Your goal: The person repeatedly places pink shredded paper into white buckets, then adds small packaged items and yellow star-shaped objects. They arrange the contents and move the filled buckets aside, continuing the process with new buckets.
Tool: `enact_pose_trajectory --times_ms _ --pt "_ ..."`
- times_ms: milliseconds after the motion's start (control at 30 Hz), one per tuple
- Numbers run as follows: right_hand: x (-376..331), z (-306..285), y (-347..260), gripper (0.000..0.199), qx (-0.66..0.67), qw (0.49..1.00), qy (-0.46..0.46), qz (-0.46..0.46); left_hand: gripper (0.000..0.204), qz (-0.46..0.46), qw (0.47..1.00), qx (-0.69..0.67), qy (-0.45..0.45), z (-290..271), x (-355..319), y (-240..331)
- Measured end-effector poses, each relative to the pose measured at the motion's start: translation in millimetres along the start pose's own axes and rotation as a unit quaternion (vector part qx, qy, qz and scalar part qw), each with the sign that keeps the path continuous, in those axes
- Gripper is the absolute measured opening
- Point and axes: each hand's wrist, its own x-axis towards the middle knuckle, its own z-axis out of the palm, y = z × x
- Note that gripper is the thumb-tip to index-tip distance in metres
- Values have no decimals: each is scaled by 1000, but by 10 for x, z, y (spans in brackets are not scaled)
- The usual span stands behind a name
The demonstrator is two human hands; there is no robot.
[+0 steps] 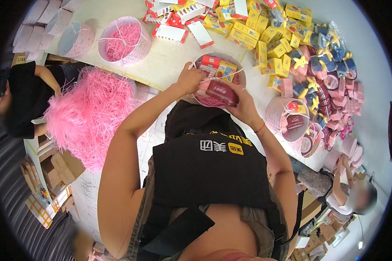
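Pink paper shreds (210,101) line a pale round gift bucket (243,75) at the table edge before me. Inside it stand a red-and-white box (210,63) and a yellow box (227,70). My right hand (245,105) grips a dark red container (223,92), tilted over the bucket's near side. At the left rim, my left hand (190,79) has its fingers curled in beside the container's pale pink end. Whether those fingers hold the rim, the white cord or the container is hidden.
Yellow boxes (244,35) and red-and-white boxes (170,33) pile up at the back. Dark red and pink goods heap at right, near filled buckets (284,119). Another shred-filled bucket (119,41) stands left, above loose pink shreds (100,113). Co-workers are at both sides.
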Motion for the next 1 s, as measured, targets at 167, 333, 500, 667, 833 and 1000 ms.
enact_pose_trajectory --times_ms 167,333,500,667,833,1000 --pt "177 121 180 68 -175 981 -65 -43 27 -13 999 -11 36 -27 18 26" --pt "481 141 403 63 -158 970 -181 30 25 -35 998 52 -11 22 44 58" --pt "680 68 673 60 -117 944 -307 17 28 -110 988 -88 -70 -212 181 52" --pt "583 225 709 63 -224 942 -221 -115 29 -115 972 -154 138 -181 308 141" --pt "612 288 722 50 -216 941 -247 -82 23 -86 981 -139 102 -208 147 306" --pt "361 379 813 35 -135 987 -49 -70 26 -112 965 -121 204 -330 20 277"
